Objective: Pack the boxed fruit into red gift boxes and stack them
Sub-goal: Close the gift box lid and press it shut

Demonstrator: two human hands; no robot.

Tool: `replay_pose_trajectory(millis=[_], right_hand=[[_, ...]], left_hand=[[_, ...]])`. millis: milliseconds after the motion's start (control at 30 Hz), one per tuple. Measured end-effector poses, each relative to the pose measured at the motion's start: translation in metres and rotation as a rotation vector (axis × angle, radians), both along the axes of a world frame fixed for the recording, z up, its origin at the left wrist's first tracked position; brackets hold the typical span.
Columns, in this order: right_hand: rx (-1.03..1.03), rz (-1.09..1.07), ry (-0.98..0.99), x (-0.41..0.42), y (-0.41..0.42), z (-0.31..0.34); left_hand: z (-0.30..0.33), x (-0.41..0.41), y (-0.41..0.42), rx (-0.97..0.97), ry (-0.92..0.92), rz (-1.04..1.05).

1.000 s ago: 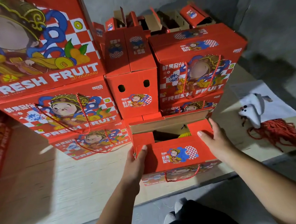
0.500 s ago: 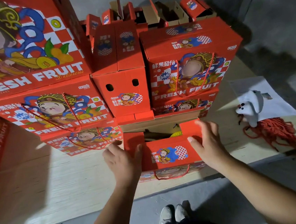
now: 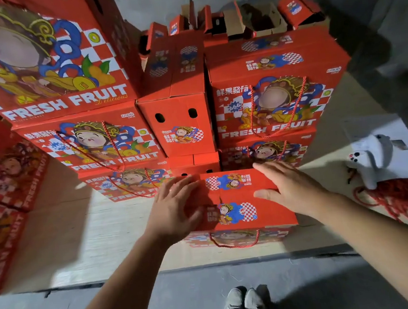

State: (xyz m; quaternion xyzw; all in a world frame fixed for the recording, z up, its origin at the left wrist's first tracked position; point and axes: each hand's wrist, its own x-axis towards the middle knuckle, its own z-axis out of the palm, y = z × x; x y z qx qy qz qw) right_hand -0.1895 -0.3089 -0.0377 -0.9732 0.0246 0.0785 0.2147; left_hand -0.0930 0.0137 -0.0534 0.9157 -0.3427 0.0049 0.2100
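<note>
Rising behind, stacked red gift boxes [image 3: 275,96] crowd the pale surface [image 3: 100,230]. At its front edge sits a closed gift box [image 3: 240,200]; left hand [image 3: 171,213] and right hand [image 3: 287,191] press flat on its top flaps, fingers spread.

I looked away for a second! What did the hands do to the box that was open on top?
The top flaps of the front gift box were folded down, so the opening that showed the fruit is now covered. The left hand and right hand moved from its sides onto the top and press flat on the flaps. The box stayed put on the board, and the stacks behind are unchanged.
</note>
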Motion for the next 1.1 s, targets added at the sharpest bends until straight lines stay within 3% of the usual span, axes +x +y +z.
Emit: replay_pose_trajectory(millis=[133,200,300,367,467,667,733,867,1100], right_hand=[[-0.392,0.189,-0.148,0.012,-0.004,0.017],[-0.467,0.21,-0.175,0.018,-0.003,0.015],[-0.525,0.165,-0.066,0.01,0.011,-0.004],[-0.483,0.127,-0.06,0.0,0.018,-0.015],[-0.462,0.097,-0.019,-0.004,0.02,-0.02],[-0.222,0.104,0.308,0.007,0.02,-0.005],[-0.266,0.102,0.254,0.0,0.024,0.002],[-0.206,0.093,-0.058,-0.031,0.049,0.0],[-0.354,0.12,-0.068,-0.039,0.066,-0.011]], left_hand=[[0.023,0.03,-0.027,0.255,0.068,-0.004],[0.023,0.038,-0.039,0.348,-0.024,-0.043],[0.01,0.034,-0.039,0.488,-0.203,-0.092],[0.002,0.029,-0.036,0.547,-0.194,-0.097],[0.0,0.022,-0.037,0.524,-0.098,-0.069],[-0.007,0.011,-0.041,0.58,-0.062,-0.031],[-0.004,0.015,-0.039,0.534,-0.038,-0.032],[0.002,0.024,-0.036,0.359,0.077,-0.005],[-0.011,0.023,-0.037,0.379,0.058,0.035]])
